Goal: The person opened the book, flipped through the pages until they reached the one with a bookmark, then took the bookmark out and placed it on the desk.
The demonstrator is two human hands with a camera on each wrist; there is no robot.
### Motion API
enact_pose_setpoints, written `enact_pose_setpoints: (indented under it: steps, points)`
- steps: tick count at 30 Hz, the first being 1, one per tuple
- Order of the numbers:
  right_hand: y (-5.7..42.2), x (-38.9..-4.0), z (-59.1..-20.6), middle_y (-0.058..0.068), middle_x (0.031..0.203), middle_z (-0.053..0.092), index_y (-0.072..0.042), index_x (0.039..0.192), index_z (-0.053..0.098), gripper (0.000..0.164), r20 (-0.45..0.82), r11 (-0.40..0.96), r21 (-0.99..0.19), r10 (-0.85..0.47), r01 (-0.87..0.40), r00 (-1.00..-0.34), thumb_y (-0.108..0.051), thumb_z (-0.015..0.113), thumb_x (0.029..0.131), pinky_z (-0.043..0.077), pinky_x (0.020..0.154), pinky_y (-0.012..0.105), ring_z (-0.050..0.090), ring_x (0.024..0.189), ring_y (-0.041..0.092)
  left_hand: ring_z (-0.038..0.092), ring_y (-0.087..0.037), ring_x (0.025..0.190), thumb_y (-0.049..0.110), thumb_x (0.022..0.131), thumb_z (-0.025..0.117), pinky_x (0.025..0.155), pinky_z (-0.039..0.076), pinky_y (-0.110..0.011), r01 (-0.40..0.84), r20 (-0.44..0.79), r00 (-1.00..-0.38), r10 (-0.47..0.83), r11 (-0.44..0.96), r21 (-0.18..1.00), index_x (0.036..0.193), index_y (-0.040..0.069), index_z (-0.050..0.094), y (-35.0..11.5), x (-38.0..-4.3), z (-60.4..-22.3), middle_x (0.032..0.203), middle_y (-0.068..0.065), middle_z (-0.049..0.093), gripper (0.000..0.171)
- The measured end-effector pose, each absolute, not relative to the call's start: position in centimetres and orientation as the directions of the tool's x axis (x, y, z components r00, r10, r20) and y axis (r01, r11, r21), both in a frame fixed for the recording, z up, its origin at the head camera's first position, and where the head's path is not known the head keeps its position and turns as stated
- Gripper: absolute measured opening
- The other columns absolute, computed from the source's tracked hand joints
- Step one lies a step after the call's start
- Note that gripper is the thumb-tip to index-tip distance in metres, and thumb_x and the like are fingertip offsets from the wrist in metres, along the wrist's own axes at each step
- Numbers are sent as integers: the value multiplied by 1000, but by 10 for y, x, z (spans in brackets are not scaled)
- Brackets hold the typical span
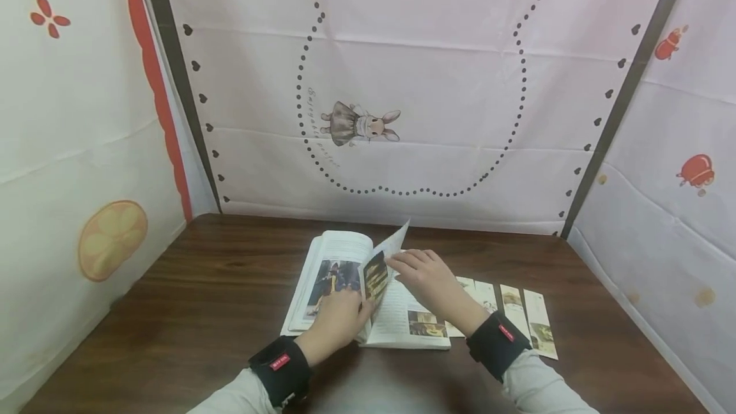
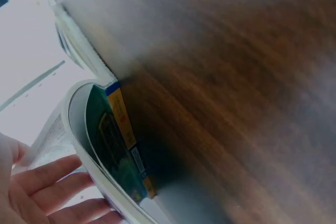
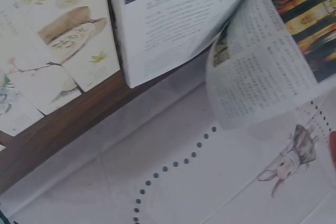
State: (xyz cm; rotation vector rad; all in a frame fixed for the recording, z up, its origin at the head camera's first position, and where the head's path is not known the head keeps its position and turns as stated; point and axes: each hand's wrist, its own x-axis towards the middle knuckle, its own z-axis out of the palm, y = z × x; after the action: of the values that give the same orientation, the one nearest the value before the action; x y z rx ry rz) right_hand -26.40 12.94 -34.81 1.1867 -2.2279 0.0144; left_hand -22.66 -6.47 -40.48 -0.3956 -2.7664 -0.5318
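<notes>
An open book [image 1: 397, 331] with colour photos lies on the brown table. One leaf [image 1: 376, 273] stands up from it, tilted near the middle. My left hand [image 1: 336, 315] rests on the left-hand page, over a photo; in the left wrist view its fingers [image 2: 58, 179] lie fairly straight against the paper. My right hand [image 1: 425, 276] is above the right-hand page, its extended fingertips touching the raised leaf. In the right wrist view that leaf [image 3: 257, 72] curves upward, and the right hand itself is out of sight.
Several slim illustrated cards, like bookmarks [image 1: 540, 324], lie side by side right of the book, partly under the right forearm in view. Printed cloth walls [image 1: 414, 114] enclose the table [image 1: 190, 299] at the back and both sides. The book's spine [image 2: 123, 119] faces the table.
</notes>
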Motion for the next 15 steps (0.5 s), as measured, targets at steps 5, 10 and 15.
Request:
enact_pose_setpoints:
  steps: [5,10,15]
  points:
    - [150,-264,-360,16,121,63,-3,121,60,47,105,743,-92,-655,-663,-748,-26,71,82,47,95,45,59,114,31,54,-13,52,13,89,58,45,40,-22,254,322,-944,72,780,571,103,-5,59,-75,-226,-407,72,-10,64,23]
    - [165,-261,-376,22,141,47,0,131,52,76,-232,839,-223,-541,-497,-808,-33,81,69,36,107,50,45,131,36,32,-47,133,0,78,68,100,40,-56,295,420,-906,60,800,523,152,16,11,-87,-224,-413,151,-29,17,95]
    - [170,-260,-388,20,143,44,-3,135,49,89,-219,841,-200,-538,-503,-814,-37,84,61,35,108,48,43,132,35,10,-51,141,1,73,72,102,13,-75,392,470,-827,308,915,91,142,27,41,-89,-225,-411,157,-17,16,81]
